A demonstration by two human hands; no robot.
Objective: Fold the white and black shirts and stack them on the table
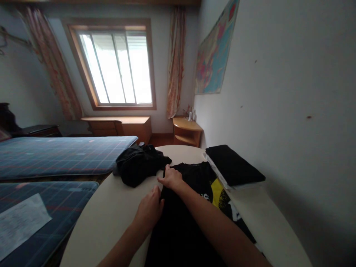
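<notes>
A black shirt (191, 222) with a yellow patch and white print lies spread on the round cream table (105, 215). At its upper left corner is my right hand (171, 178), thumb and fingers apart, resting on the cloth. My left hand (151, 205) is beside the shirt's left edge with its fingers curled; what lies under the fingertips is hidden. Beyond my hands sits a crumpled black garment (139, 163). A folded black garment (233, 165) on white wrapping lies to the right of the shirt's collar.
Blue plaid mattresses (63, 155) stand left of the table, one bearing a sheet of paper (23, 222). A white wall (292, 129) runs along the right. Farther back are a corner shelf (187, 124) and a wooden desk (133, 124) under the window.
</notes>
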